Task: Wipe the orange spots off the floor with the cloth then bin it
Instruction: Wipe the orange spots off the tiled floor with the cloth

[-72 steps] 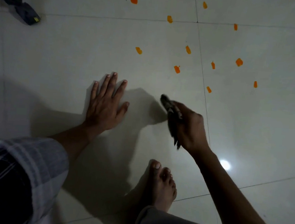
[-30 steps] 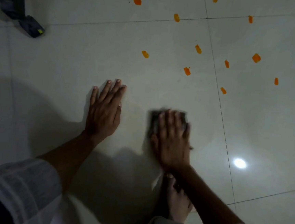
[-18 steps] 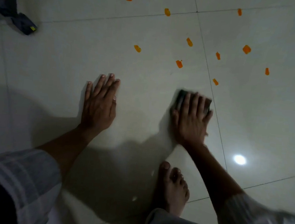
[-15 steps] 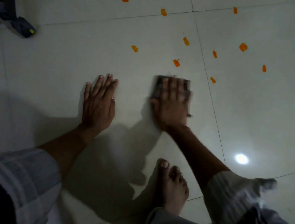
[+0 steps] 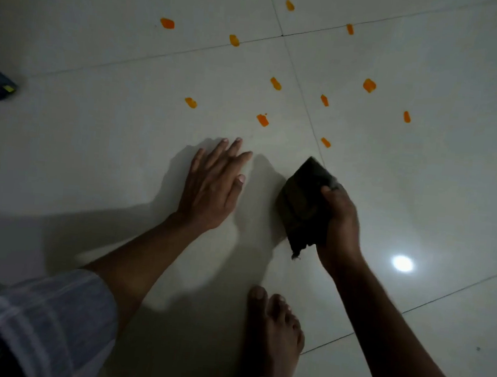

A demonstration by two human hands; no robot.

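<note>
Two hands — left hand flat, right hand gripping cloth.

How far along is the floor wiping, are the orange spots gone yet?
Nothing looks wiped yet: many orange spots remain on the floor ahead of the hands. In hand: the right hand grips the dark cloth, while the left hand rests flat on the tile. Left: wiping every spot, then binning the cloth; no bin is in view.

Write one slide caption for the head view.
Right hand holds dark cloth near orange spots; left hand braces on floor.
</note>
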